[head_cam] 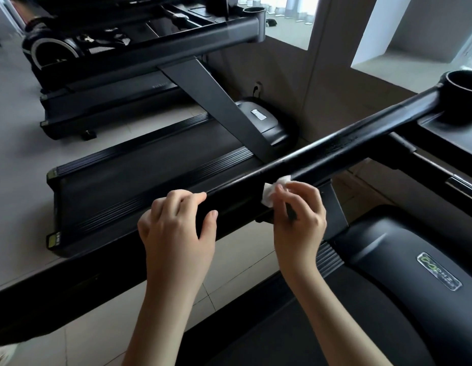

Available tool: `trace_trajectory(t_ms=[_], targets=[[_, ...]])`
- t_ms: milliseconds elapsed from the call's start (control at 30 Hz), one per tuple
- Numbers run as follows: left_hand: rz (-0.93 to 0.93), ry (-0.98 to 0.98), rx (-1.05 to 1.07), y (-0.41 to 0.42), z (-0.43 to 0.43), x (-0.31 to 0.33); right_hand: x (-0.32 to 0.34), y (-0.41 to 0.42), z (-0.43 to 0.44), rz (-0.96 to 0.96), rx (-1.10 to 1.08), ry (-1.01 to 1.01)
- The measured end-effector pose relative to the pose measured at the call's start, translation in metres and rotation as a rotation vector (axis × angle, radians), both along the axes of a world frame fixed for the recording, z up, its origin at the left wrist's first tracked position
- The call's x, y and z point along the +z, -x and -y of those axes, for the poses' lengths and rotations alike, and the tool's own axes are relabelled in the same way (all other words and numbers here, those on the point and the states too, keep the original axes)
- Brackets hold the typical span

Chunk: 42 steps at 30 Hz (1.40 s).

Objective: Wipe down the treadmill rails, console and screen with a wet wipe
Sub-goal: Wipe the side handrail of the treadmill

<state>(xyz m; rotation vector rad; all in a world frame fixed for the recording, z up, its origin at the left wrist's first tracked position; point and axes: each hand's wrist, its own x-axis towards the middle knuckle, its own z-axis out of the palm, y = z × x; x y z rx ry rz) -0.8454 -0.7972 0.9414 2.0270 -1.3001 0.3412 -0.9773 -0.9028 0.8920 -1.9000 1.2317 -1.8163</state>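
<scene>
Much of wipe [270, 195] behind right hand [299, 223]; cup holder [460, 89] cropped.

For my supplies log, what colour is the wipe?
White. The wet wipe, held by the right hand on the rail, shows best in the head view.
</scene>
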Motion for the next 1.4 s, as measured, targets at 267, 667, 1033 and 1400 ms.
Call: trace_trajectory(t_ms=[267, 667, 1033, 1400], targets=[[-0.003, 0.031, -0.009, 0.001, 0.001, 0.001, -0.01, -0.004, -0.013, 0.118, 0.085, -0.107], [0.022, 0.043, 0.002, 0.002, -0.001, 0.0, -0.024, -0.01, -0.02, 0.265, 0.047, -0.249], [0.053, 0.04, -0.052, -0.003, -0.004, -0.004, -0.02, -0.031, -0.044, 0.241, 0.082, -0.15], [0.035, 0.008, -0.105, -0.006, -0.008, -0.002, -0.007, -0.032, -0.043, -0.066, 0.171, 0.149]])
